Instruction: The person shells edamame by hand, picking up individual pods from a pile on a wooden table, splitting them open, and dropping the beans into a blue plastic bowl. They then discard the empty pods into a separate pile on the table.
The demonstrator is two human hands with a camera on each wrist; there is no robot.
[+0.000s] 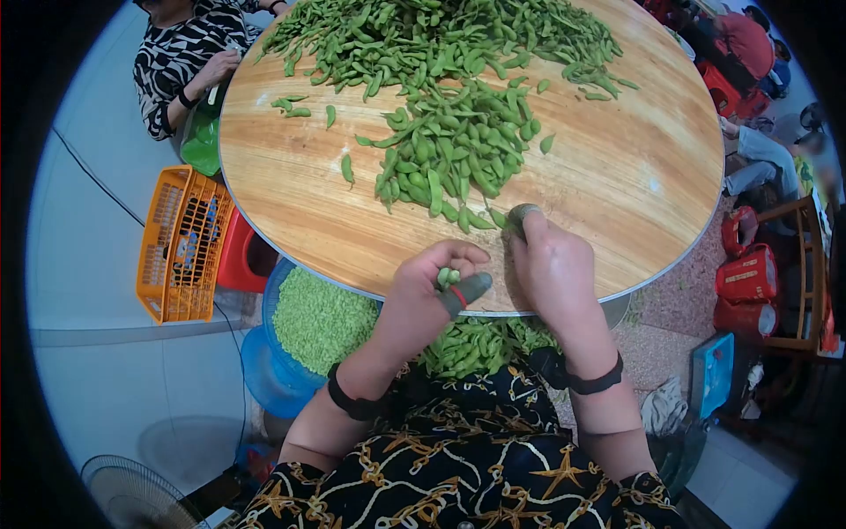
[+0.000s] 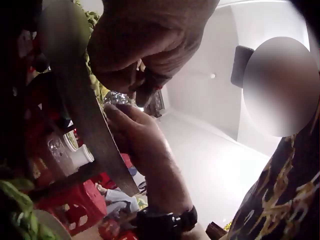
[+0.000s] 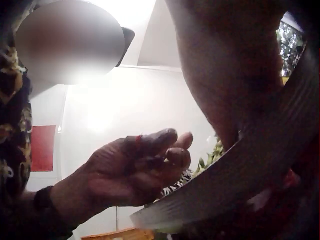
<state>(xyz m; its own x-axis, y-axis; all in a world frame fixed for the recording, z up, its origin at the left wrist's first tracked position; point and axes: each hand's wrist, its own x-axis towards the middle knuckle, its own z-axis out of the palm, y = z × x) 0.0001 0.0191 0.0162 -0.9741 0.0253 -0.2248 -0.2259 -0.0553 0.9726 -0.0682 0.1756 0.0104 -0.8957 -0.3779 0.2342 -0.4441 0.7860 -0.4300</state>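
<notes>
My left hand (image 1: 419,291) is half curled over the table's near edge, holding a few shelled green beans (image 1: 448,277) in its fingers. A dark cover with a red band (image 1: 457,296) wraps its thumb. Beside it, my right hand (image 1: 557,269) reaches to the near tip of the edamame pile (image 1: 458,150), its dark-covered thumb and fingers pinching at a pod (image 1: 499,217). In the right wrist view the left hand (image 3: 132,170) appears palm-up with curled fingers. The right hand (image 2: 137,140) shows its bent fingers near the tabletop in the left wrist view.
A round wooden table (image 1: 617,194) bears a larger pod heap at the back. More pods (image 1: 476,348) lie below its near edge. On the left are a blue basin of shelled beans (image 1: 322,322), an orange crate (image 1: 176,242) and a red stool (image 1: 240,256). Another person (image 1: 189,62) sits back left.
</notes>
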